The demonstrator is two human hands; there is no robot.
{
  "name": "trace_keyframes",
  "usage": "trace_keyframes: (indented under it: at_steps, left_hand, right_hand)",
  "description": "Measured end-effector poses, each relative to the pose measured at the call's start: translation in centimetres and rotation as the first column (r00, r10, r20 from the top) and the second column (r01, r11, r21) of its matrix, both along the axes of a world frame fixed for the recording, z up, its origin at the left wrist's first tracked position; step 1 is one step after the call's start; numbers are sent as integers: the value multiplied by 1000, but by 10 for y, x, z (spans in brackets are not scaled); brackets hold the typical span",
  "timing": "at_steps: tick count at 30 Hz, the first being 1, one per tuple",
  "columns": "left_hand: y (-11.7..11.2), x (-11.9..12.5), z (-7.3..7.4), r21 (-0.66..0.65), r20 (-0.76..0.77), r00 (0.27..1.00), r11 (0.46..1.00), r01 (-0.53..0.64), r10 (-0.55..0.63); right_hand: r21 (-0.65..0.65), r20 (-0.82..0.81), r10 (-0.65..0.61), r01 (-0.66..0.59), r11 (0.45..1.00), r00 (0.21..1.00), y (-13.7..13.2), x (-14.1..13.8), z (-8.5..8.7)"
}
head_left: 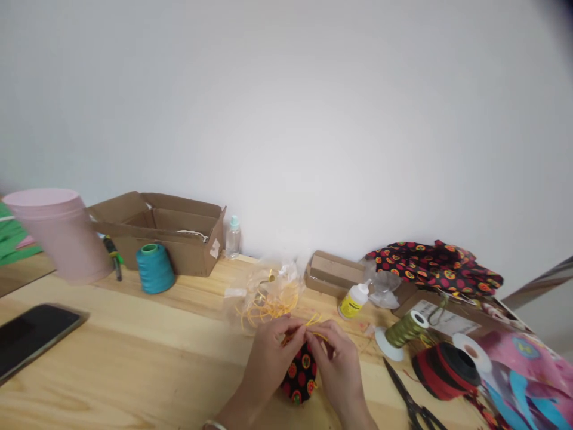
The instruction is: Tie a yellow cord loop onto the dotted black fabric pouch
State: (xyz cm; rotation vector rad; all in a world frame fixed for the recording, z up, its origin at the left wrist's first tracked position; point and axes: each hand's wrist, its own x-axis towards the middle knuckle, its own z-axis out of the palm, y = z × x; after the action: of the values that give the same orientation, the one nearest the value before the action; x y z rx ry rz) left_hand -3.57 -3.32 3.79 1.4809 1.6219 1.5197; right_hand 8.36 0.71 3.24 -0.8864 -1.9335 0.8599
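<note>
Down at the counter's [134, 370] near edge, left hand [271, 352] and right hand [340, 367] have fingers pinched on the yellow cord [314, 321] atop the dotted pouch [301, 373]. It's thin, so it may well slip that pinch or snag the loose strands [268, 307] just behind.

What I've got in hand is a little fabric bundle [301, 375]: black cloth with orange and red round prints, bunched into a roundish lump. It sits nearer to me than the glue bottle [353, 301] and a bit to its left, gathered end up. My left hand [268, 355] grips the side away from the bottle. A thin yellow cord [316, 321] crosses the top of the bundle, pinched by my right hand [338, 358], with loose ends poking out toward the bottle. The cord looks slack and kinked. Can't tell if it's knotted, my fingers cover that bit.
</note>
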Motion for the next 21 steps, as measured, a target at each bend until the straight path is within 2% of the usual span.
trace_keyframes:
  at_steps: [1,3,5,7,9,11,14,16,18,21]
  left_hand:
    - [0,0,0,-16,18,1000,1000,12,-12]
    - [0,-1,1,-52,30,999,998,42,-40]
    - [0,-3,1,-90,9,997,992,84,-83]
    - [1,-4,1,-116,-27,990,984,132,-136]
    - [1,-5,0,-126,-49,983,977,170,-177]
    - [1,-5,-1,-125,-61,977,972,197,-206]
    - [1,-6,-1,-113,-61,973,970,216,-224]
    - [1,-6,-1,-102,-50,974,971,215,-221]
    - [1,-6,0,-91,-44,976,974,207,-212]
    - [0,-6,1,-56,-60,979,980,193,-197]
  right_hand:
    - [192,121,-25,1,981,992,2,3,3]
    - [481,331,-104,-73,873,938,7,8,10]
    - [604,469,-139,-203,771,872,14,12,20]
    - [596,554,-78,-330,731,829,23,15,32]
    - [509,586,61,-426,748,808,33,18,41]
    - [367,552,218,-469,804,805,41,20,46]
    - [122,440,319,-408,905,840,47,20,45]
    - [-62,366,330,-331,942,870,47,18,41]
    - [-276,245,348,-279,920,905,44,15,38]
    - [-558,17,327,-262,788,945,40,10,36]
